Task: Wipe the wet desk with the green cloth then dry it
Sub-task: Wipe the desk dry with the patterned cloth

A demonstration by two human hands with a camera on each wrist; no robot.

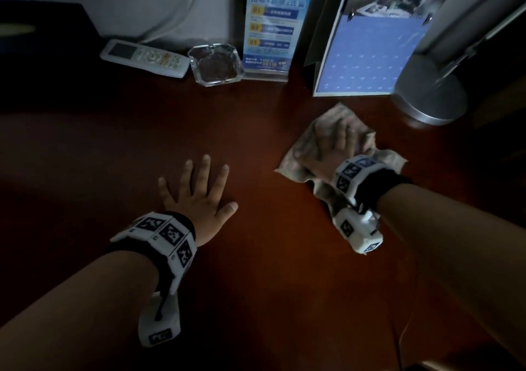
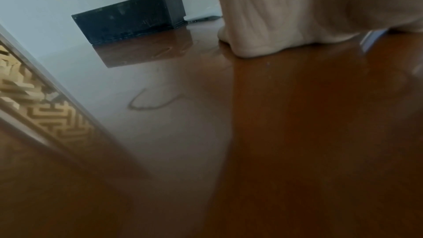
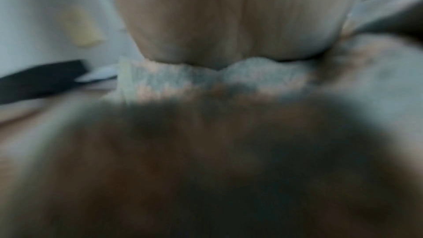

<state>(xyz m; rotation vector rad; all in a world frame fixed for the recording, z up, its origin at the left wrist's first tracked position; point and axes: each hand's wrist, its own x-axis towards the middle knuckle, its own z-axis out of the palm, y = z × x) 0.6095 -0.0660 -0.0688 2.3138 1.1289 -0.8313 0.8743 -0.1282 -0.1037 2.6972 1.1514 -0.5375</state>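
Note:
A crumpled pale patterned cloth (image 1: pixel 310 154) lies on the dark brown desk (image 1: pixel 256 257) at the right. My right hand (image 1: pixel 336 140) lies flat on top of it, fingers stretched out, pressing it onto the wood. The right wrist view is blurred; it shows the palm (image 3: pixel 228 15) on the cloth (image 3: pixel 206 79). My left hand (image 1: pixel 199 191) rests palm down on the bare desk, fingers spread, holding nothing. In the left wrist view the hand's edge (image 2: pixel 263 24) touches the glossy desk (image 2: pixel 297 133), which carries a thin curved streak (image 2: pixel 151 102).
Along the back stand a white remote (image 1: pixel 145 57), a glass ashtray (image 1: pixel 216 64), a blue sign holder (image 1: pixel 270 29), a blue calendar stand (image 1: pixel 367 57) and a grey lamp base (image 1: pixel 429 91). A black box (image 2: pixel 130 17) sits far left by the wall.

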